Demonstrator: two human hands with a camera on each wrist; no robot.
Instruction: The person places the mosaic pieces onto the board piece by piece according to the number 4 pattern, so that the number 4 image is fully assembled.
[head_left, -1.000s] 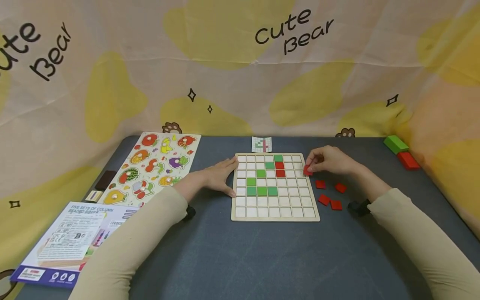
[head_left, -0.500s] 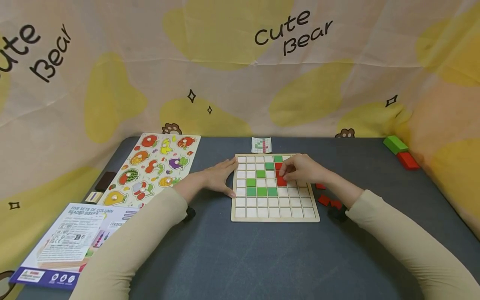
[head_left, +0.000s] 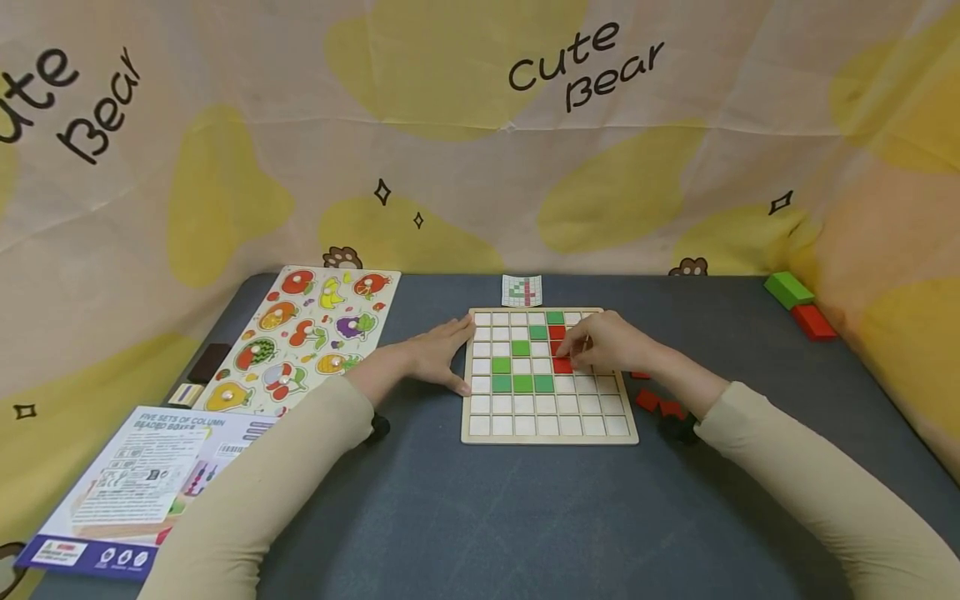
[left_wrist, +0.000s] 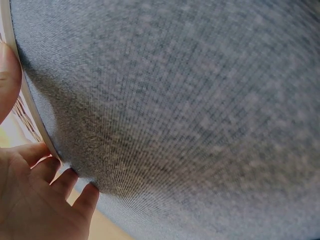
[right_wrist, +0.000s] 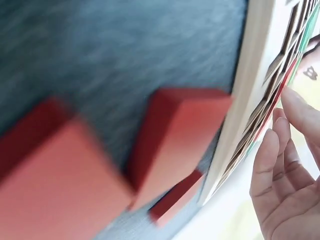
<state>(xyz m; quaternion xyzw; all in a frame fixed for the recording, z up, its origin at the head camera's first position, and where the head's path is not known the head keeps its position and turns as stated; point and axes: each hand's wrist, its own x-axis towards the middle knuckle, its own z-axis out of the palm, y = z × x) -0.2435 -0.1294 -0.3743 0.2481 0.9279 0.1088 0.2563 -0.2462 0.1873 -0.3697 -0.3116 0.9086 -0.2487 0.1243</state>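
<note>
At gridded board [head_left: 536,404], hands [head_left: 435,354] [head_left: 611,342], "Cute Bear" cloth [head_left: 480,158], "FIVE SETS" package [head_left: 135,483]

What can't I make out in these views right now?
Head: some upper-right cells of the grid board, behind the right hand.
Head: parts of the loose red tiles, behind the right forearm.
Head: the printed grid card's exact pattern, too small.
Left wrist: most of the board, cut off by the left edge.
Right wrist: the nearest red tile, blurred and cut off.

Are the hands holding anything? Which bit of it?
The left hand only touches the left edge of the board. The right hand is at a red tile on the board; I can't tell whether it pinches it.
</note>
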